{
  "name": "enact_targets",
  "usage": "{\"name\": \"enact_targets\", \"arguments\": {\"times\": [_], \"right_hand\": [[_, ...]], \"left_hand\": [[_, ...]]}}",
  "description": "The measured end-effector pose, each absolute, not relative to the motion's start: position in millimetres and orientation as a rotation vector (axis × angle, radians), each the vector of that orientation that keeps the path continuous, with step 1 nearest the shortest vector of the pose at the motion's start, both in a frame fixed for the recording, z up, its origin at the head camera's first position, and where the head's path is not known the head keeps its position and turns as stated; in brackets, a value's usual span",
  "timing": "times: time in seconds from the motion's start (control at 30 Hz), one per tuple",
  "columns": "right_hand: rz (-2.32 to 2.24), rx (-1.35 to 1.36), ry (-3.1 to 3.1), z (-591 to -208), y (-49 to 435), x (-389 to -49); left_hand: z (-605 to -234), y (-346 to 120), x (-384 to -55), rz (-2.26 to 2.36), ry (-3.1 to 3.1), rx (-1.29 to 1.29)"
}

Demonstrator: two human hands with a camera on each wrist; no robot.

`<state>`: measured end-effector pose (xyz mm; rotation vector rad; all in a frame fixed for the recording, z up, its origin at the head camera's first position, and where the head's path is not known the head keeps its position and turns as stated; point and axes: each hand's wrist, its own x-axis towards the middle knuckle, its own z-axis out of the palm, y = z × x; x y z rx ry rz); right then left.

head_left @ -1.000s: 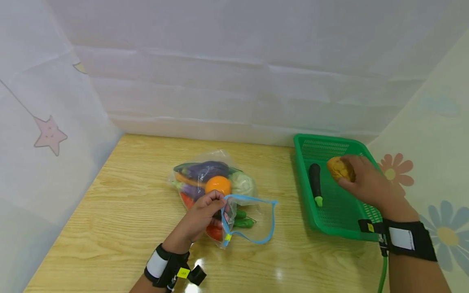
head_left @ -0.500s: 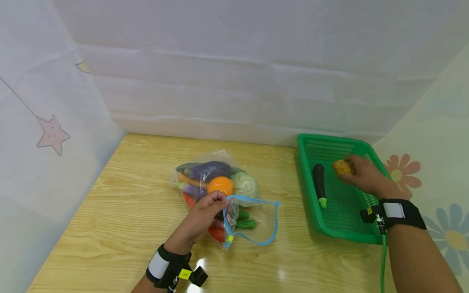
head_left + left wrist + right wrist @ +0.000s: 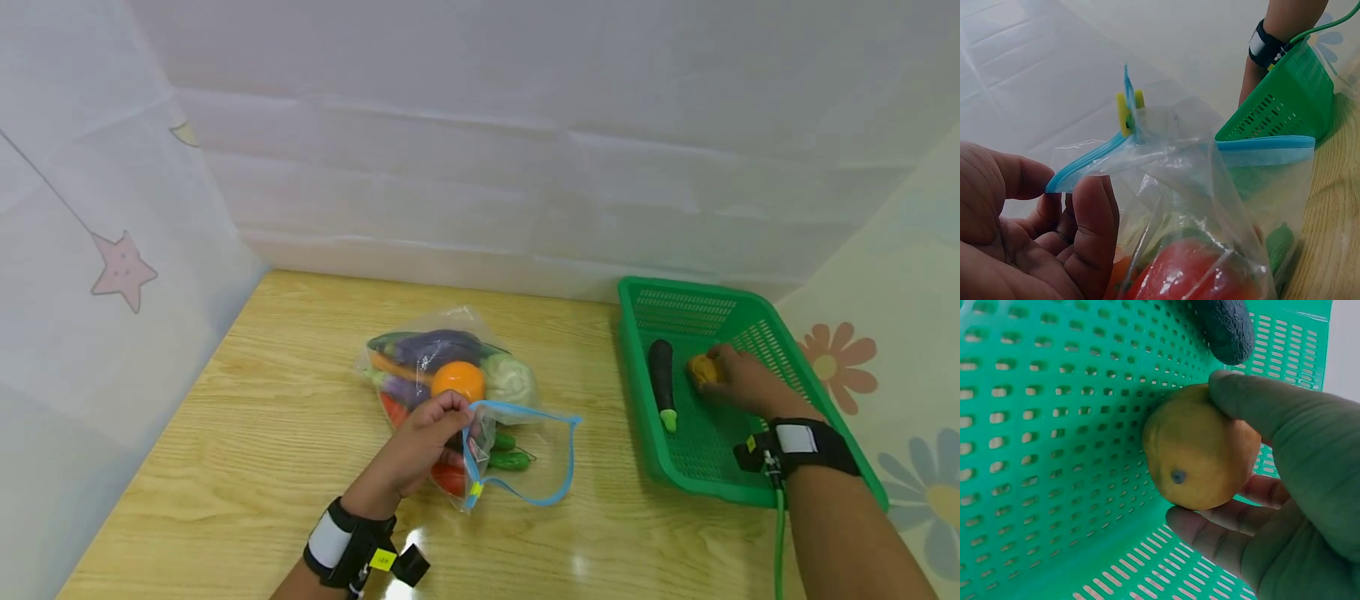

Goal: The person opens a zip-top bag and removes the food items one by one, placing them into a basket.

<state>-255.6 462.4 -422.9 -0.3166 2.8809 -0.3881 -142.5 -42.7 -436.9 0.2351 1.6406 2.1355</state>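
My left hand [image 3: 427, 437] pinches the blue zip edge of a clear zip bag [image 3: 1172, 162] between thumb and fingers, and the bag's mouth gapes to the right. Through the plastic show an orange [image 3: 459, 382], purple eggplants [image 3: 438, 348], a pale green cabbage [image 3: 510, 379], green peppers [image 3: 510, 460] and red vegetables [image 3: 1191, 272]. Low inside the green basket [image 3: 654, 458], my right hand [image 3: 746, 383] grips a roundish yellow-orange fruit [image 3: 1200, 450] with a dark spot. Its thumb lies on one side and its fingers curl round the other, close over the perforated floor.
A slim, dark eggplant [image 3: 662, 383] with a green end lies in the basket, left of the right hand. White printed sheets [image 3: 480, 167] border the wooden table [image 3: 247, 400] at the back and sides. A green cable [image 3: 780, 542] trails from the right wrist strap.
My right hand has lowered the yellow-orange fruit toward the basket floor. The left hand keeps its pinch on the bag edge. The whole head view has shifted slightly.
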Motion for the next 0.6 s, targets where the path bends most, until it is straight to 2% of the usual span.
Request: {"name": "enact_targets", "arguments": {"times": [0.37, 0.6], "right_hand": [[-0.323, -0.312, 2.862, -413, 462, -247], [-0.240, -0.343, 2.943, -393, 442, -229]], "left_hand": [[-438, -42, -143, 2.133, 1.613, 0.254], [-436, -41, -141, 2.128, 1.635, 0.254]]}}
